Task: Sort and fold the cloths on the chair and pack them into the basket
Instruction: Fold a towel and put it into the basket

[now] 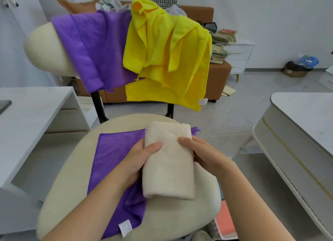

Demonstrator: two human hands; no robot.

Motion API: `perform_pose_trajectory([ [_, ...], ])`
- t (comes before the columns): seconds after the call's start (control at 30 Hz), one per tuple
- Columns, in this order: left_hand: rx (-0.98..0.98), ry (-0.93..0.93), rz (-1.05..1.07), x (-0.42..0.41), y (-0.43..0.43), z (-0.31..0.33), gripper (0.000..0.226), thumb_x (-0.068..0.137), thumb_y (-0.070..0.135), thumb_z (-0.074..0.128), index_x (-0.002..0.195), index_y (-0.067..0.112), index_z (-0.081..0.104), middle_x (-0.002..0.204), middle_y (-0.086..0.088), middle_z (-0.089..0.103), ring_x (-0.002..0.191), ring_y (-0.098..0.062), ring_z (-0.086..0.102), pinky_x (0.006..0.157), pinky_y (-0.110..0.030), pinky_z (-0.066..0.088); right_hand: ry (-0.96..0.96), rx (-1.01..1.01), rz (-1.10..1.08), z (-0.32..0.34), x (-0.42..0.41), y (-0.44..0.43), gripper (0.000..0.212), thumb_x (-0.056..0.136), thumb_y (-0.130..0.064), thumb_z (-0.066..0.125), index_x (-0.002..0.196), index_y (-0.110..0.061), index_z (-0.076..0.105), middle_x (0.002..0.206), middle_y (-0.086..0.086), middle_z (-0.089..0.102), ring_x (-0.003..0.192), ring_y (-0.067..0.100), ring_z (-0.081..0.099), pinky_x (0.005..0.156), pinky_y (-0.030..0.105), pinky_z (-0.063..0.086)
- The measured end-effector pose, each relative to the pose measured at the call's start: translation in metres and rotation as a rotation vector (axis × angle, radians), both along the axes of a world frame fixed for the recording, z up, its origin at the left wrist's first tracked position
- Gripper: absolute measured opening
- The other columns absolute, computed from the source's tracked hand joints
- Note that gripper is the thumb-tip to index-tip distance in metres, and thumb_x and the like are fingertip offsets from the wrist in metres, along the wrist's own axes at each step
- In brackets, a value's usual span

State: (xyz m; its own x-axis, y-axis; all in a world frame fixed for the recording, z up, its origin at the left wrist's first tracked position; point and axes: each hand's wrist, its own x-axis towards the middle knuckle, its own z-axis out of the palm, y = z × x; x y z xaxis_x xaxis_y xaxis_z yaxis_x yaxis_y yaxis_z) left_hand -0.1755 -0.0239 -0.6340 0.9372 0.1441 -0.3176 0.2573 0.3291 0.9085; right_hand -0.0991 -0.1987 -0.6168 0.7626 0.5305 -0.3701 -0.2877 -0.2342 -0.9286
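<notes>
On the left, a purple cloth hangs over the cream backrest, and yellow cloths hang just beside it, overlapping its right edge. Below, a second purple cloth lies flat on the chair seat. Our left hand grips the left edge of a folded cream towel, thumb laid on top, the other fingers tucked beneath where we cannot see them. The towel sits between our hands, over the purple cloth's right side. Our right hand clasps its right edge the same way, thumb on top. Under the seat's right edge shows a pink-lined thing, possibly the basket.
</notes>
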Motion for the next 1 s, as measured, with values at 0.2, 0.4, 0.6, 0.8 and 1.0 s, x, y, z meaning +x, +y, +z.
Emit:
perform_pose_trajectory([
  [0.2, 0.011, -0.179, -0.042, -0.021, 0.018, 0.003, 0.058, 0.069, 0.024, 0.07, 0.124, 0.025, 0.05, 0.11, 0.0, 0.069, 0.101, -0.019, 0.067, 0.077, -0.032, 0.056, 0.037, 0.114, 0.078, 0.004, -0.013, 0.014, 0.02, 0.091, -0.028, 0.058, 0.112, -0.027, 0.06, 0.115, -0.003, 0.069, 0.108, 0.016, 0.064, 0.099, 0.037, 0.048],
  [0.4, 0.15, -0.403, -0.119, -0.022, 0.027, 0.015, 0.071, 0.061, 0.03, 0.074, 0.123, 0.041, 0.042, 0.114, 0.009, 0.058, 0.103, -0.009, 0.062, 0.078, -0.025, 0.052, 0.132, 0.289, 0.138, 0.001, -0.015, 0.015, 0.082, 0.061, -0.048, 0.083, 0.129, -0.012, 0.054, 0.125, 0.009, 0.063, 0.116, 0.026, 0.06, 0.094, 0.04, 0.051],
  [0.6, 0.337, -0.504, -0.058, -0.024, 0.041, 0.026, 0.04, 0.068, 0.043, 0.064, 0.103, 0.031, 0.05, 0.093, 0.01, 0.062, 0.075, -0.01, 0.058, 0.065, -0.026, 0.049, -0.107, 0.3, 0.061, 0.001, -0.014, 0.02, 0.081, 0.051, -0.05, 0.087, 0.117, -0.01, 0.062, 0.11, 0.012, 0.069, 0.103, 0.028, 0.066, 0.08, 0.035, 0.055],
  [0.8, 0.794, -0.658, -0.009, -0.026, 0.052, 0.029, 0.016, 0.076, 0.045, 0.061, 0.077, 0.032, 0.053, 0.096, 0.007, 0.058, 0.087, -0.011, 0.056, 0.071, -0.019, 0.044, -0.323, 0.27, 0.102, 0.014, -0.02, 0.023, 0.032, 0.066, -0.035, 0.073, 0.098, -0.029, 0.071, 0.097, -0.003, 0.072, 0.094, 0.015, 0.068, 0.073, 0.025, 0.053],
  [1.0, 1.002, -0.641, 0.079, -0.024, 0.058, 0.025, 0.036, 0.076, 0.054, 0.061, 0.067, 0.023, 0.046, 0.074, -0.004, 0.052, 0.063, -0.012, 0.047, 0.058, -0.024, 0.038, -0.393, 0.304, 0.044, 0.02, -0.021, 0.025, 0.017, 0.076, -0.019, 0.069, 0.091, -0.023, 0.075, 0.093, 0.003, 0.071, 0.088, 0.017, 0.068, 0.071, 0.026, 0.054],
])
